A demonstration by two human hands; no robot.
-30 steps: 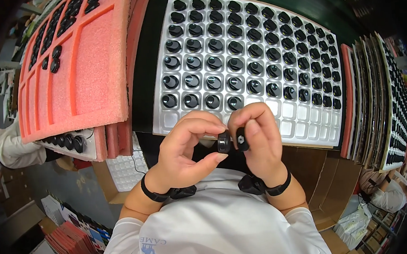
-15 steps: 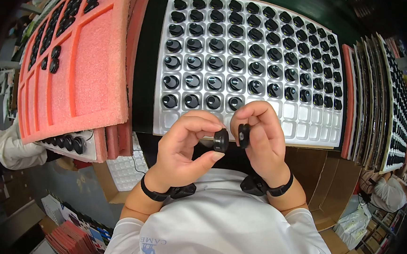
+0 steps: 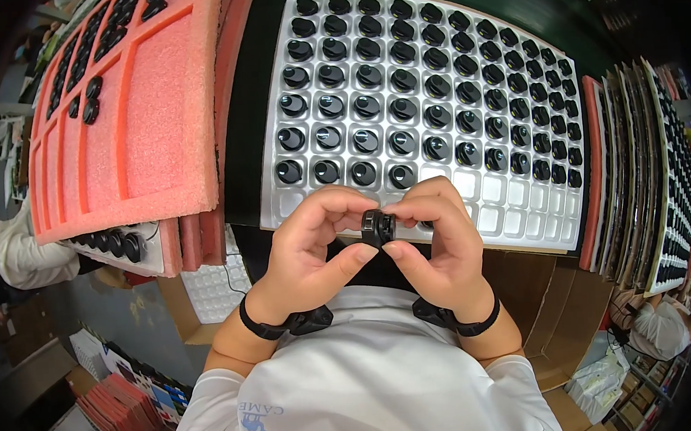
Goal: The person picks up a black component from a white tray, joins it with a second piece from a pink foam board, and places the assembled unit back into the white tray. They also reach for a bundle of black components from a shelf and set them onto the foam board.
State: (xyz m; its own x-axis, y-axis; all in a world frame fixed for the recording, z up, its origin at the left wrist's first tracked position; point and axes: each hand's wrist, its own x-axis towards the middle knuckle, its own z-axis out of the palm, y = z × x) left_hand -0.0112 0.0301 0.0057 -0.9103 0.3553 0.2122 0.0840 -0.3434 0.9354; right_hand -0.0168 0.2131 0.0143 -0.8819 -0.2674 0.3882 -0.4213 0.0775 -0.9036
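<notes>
In front of my chest, my left hand (image 3: pixel 313 238) pinches a round black lens-like piece (image 3: pixel 370 228) between thumb and fingertips. Its partner, a second black disc-shaped piece (image 3: pixel 387 228), is gripped by the thumb and forefinger of my right hand (image 3: pixel 441 237). The two pieces meet face to face; whether they are locked together cannot be seen. Just beyond my hands lies a white moulded tray (image 3: pixel 516 221), its far rows filled with similar black round pieces (image 3: pixel 365 140). My fingers cover part of its near edge.
A pink foam tray (image 3: pixel 165 92) holding loose black pieces rises at the left, on a stack of others. Upright trays (image 3: pixel 627 172) stand packed at the right. Cardboard boxes (image 3: pixel 520 307) sit below the table edge. Other people are at far left (image 3: pixel 31 245) and lower right (image 3: pixel 659 330).
My right hand has moved left and turned inward, bringing its black piece against the one in my left hand. Before, the two pieces were apart. My left hand is nearly still.
</notes>
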